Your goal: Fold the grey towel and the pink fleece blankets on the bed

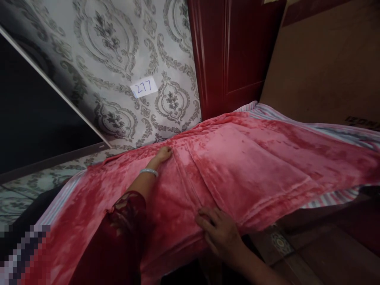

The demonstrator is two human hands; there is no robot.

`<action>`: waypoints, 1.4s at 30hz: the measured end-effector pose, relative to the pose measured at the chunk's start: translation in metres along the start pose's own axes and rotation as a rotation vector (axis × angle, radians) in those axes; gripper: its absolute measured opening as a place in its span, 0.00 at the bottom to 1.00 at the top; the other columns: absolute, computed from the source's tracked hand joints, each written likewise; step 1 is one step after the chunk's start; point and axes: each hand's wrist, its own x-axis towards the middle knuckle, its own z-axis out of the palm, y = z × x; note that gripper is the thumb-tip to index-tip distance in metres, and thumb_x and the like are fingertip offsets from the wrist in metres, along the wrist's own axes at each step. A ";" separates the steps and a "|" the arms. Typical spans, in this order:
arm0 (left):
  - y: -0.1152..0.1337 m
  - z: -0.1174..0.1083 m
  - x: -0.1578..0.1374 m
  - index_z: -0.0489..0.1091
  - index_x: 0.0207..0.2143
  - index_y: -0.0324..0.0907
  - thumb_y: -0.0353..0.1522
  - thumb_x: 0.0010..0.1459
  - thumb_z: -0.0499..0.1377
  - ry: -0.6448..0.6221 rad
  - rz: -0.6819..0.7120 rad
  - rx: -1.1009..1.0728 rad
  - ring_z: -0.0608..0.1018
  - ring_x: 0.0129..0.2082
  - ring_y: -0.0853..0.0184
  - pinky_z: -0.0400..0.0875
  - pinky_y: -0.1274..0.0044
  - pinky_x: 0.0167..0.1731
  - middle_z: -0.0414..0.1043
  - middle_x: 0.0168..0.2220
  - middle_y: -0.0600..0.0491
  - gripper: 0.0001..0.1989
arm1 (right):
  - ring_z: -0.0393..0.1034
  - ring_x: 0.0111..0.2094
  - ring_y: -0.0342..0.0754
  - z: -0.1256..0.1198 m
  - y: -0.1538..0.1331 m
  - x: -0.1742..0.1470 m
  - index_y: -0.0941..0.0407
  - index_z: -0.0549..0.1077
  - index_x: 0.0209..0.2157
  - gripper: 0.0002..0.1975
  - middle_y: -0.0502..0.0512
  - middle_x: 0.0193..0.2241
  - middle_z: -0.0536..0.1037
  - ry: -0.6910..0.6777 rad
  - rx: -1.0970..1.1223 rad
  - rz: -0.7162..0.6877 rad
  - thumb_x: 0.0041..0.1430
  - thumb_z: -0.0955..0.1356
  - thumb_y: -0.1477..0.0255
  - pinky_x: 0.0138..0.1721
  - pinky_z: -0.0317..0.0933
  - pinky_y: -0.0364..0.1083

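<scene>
left hand (164, 153) grips pink blanket (252, 158) near far edge | right hand (221, 233) bent on near side, grip unclear | likely spaced apart to tension it

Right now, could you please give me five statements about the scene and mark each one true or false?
1. The left hand touches the red blanket toward its wall side. True.
2. The wrist of that hand is bare. False: it wears a bracelet.
3. The card on the patterned wall reads 277. True.
4. The right hand is pressed against the wall. False: it is at the blanket, toward the side nearest the person.
5. Striped cloth shows past parts of the blanket's edge. True.
</scene>
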 end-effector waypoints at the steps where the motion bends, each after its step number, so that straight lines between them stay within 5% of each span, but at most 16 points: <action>1: -0.001 0.000 0.005 0.76 0.33 0.39 0.31 0.56 0.57 -0.002 -0.002 -0.001 0.78 0.37 0.61 0.72 0.72 0.43 0.79 0.33 0.48 0.08 | 0.71 0.37 0.52 0.000 0.000 0.000 0.56 0.72 0.45 0.22 0.59 0.42 0.77 -0.006 -0.002 0.002 0.50 0.61 0.87 0.33 0.68 0.49; 6: 0.002 0.001 0.025 0.75 0.36 0.39 0.30 0.59 0.53 0.084 -0.003 0.008 0.77 0.39 0.62 0.70 0.73 0.43 0.78 0.37 0.48 0.10 | 0.72 0.39 0.50 0.000 0.000 0.000 0.57 0.73 0.47 0.21 0.60 0.43 0.76 0.049 0.012 -0.013 0.56 0.60 0.86 0.37 0.69 0.48; 15: 0.005 0.040 0.018 0.75 0.35 0.39 0.29 0.62 0.51 0.075 -0.043 0.031 0.78 0.42 0.59 0.70 0.73 0.45 0.79 0.39 0.43 0.12 | 0.71 0.36 0.49 0.003 0.002 -0.003 0.57 0.74 0.43 0.18 0.61 0.41 0.77 0.010 -0.020 0.006 0.56 0.61 0.86 0.33 0.68 0.46; 25: 0.020 0.023 0.015 0.77 0.44 0.38 0.31 0.63 0.53 0.052 -0.061 0.054 0.80 0.47 0.57 0.71 0.71 0.49 0.79 0.45 0.40 0.14 | 0.72 0.39 0.51 0.003 0.005 -0.004 0.57 0.75 0.45 0.22 0.61 0.42 0.77 0.016 -0.025 0.000 0.52 0.61 0.87 0.36 0.70 0.48; 29: 0.030 0.002 0.001 0.70 0.57 0.35 0.31 0.64 0.52 0.100 -0.016 0.064 0.75 0.56 0.55 0.67 0.69 0.57 0.73 0.56 0.38 0.21 | 0.72 0.40 0.51 0.002 0.007 -0.004 0.56 0.75 0.46 0.23 0.61 0.42 0.77 -0.020 -0.041 -0.014 0.50 0.61 0.86 0.38 0.70 0.49; 33: 0.036 -0.007 -0.028 0.67 0.59 0.32 0.33 0.65 0.50 0.065 0.057 0.092 0.70 0.61 0.56 0.62 0.70 0.61 0.69 0.60 0.37 0.23 | 0.71 0.40 0.51 -0.001 0.006 -0.002 0.56 0.75 0.45 0.22 0.61 0.43 0.76 -0.033 -0.052 0.002 0.50 0.62 0.86 0.39 0.69 0.49; 42: 0.053 0.029 -0.075 0.54 0.69 0.39 0.43 0.69 0.45 -0.081 0.114 0.152 0.56 0.70 0.54 0.51 0.61 0.66 0.53 0.71 0.41 0.31 | 0.71 0.41 0.51 -0.007 0.005 -0.001 0.56 0.76 0.44 0.20 0.60 0.42 0.76 -0.074 -0.076 0.006 0.55 0.60 0.85 0.41 0.68 0.50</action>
